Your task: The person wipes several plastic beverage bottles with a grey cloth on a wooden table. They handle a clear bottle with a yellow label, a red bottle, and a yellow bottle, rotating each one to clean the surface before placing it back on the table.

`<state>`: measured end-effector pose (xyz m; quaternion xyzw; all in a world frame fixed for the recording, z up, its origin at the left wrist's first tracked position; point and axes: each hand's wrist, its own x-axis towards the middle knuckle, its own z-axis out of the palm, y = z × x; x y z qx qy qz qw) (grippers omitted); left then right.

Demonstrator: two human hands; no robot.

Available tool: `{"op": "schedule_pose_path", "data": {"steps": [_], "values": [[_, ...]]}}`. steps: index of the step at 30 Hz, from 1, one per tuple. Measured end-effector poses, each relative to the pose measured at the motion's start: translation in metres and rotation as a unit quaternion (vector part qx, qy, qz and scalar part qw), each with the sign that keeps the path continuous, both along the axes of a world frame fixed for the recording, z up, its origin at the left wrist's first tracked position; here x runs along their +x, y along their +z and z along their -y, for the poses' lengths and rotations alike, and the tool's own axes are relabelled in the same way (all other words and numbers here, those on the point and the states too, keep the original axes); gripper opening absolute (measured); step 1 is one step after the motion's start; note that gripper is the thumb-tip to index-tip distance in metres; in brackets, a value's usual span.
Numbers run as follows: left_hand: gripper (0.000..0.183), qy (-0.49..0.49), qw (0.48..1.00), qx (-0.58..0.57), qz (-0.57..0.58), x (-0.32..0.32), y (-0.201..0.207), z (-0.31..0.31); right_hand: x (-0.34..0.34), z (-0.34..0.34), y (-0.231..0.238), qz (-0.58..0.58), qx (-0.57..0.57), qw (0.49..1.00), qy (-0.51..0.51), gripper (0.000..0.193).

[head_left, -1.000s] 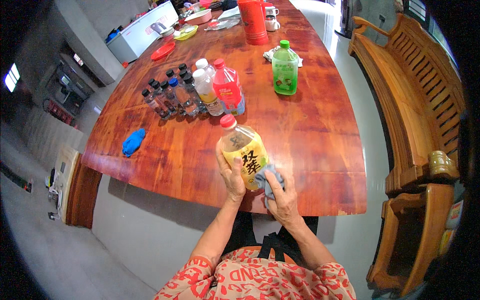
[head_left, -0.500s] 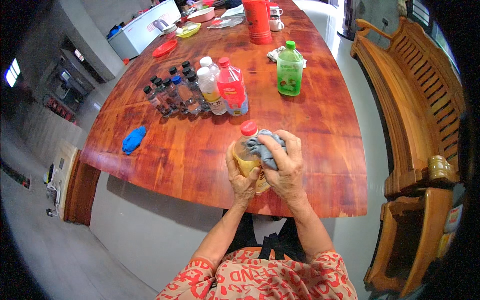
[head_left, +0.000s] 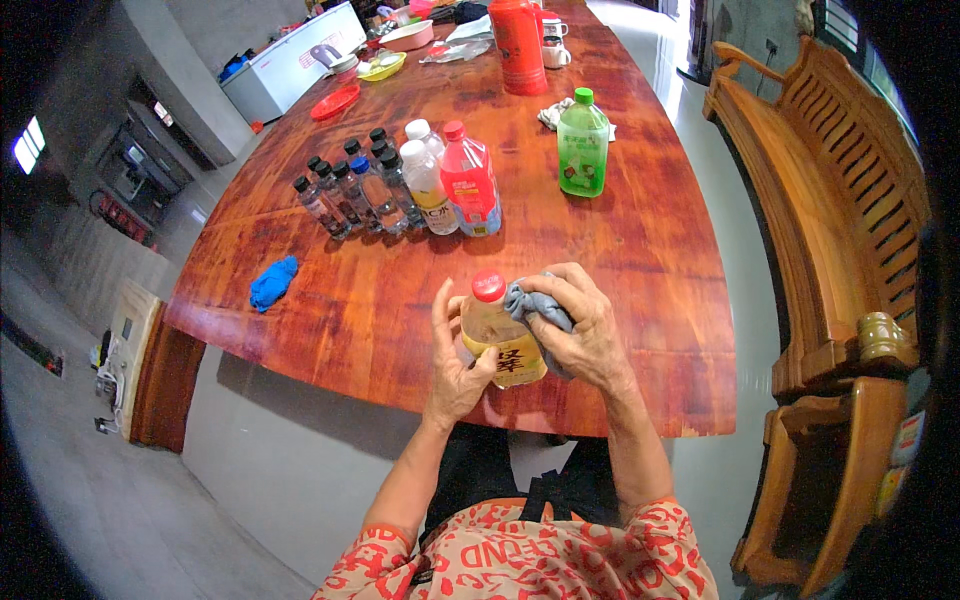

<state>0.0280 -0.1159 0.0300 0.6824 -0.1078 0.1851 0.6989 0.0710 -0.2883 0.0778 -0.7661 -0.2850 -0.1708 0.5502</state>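
The left hand (head_left: 455, 360) cupped the yellow-labelled bottle (head_left: 497, 335) from its left side, thumb pressed on the label and fingers raised along the neck. The right hand (head_left: 580, 330) pressed a grey cloth (head_left: 535, 305) against the bottle's upper right shoulder, fingers curled around cloth and bottle together. The bottle was held upright above the near edge of the wooden table (head_left: 640, 260), its red cap on; whether its base touched the wood could not be told.

Risk: the bottle sat close to the table's near edge. If the left hand's grip had slackened while the cloth pushed sideways, the bottle would likely have tipped toward the lap or dropped past the edge. A smooth plastic wall would probably slip easily under cloth pressure.

Clearance: bare wood lay between the hands and the cluster of small dark-capped bottles (head_left: 350, 190), the white-capped bottle (head_left: 428, 180) and the red bottle (head_left: 470, 180), all well apart from the hands. A blue rag (head_left: 272, 283) lay to the left near the table's left edge. The green bottle (head_left: 582, 145) stood farther off to the right, and a tall red flask (head_left: 517, 45) beyond it. A wooden bench (head_left: 830, 200) bounded the right side
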Motion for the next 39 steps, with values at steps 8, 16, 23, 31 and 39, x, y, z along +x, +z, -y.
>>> {"op": "schedule_pose_path", "data": {"steps": [8, 16, 23, 31, 39], "values": [[0.044, 0.234, 0.958, 0.145, 0.082, -0.010, 0.019, 0.022, -0.034, -0.014, 0.007, 0.103, -0.086, 0.990, -0.043, 0.041], [0.042, 0.181, 0.968, 0.095, 0.144, -0.011, 0.007, -0.002, -0.011, -0.016, 0.020, 0.051, -0.099, 0.990, 0.089, 0.032], [0.046, 0.141, 0.976, 0.033, 0.160, -0.013, 0.009, -0.014, 0.002, -0.027, 0.020, 0.000, -0.115, 0.980, 0.161, 0.032], [0.052, 0.088, 0.990, 0.076, 0.081, -0.037, 0.016, -0.010, -0.020, -0.010, 0.009, 0.007, -0.026, 0.983, 0.182, 0.031], [0.065, 0.111, 0.991, 0.043, 0.056, -0.045, 0.014, -0.009, -0.007, -0.028, 0.012, -0.053, -0.076, 0.984, 0.155, 0.024]]}}
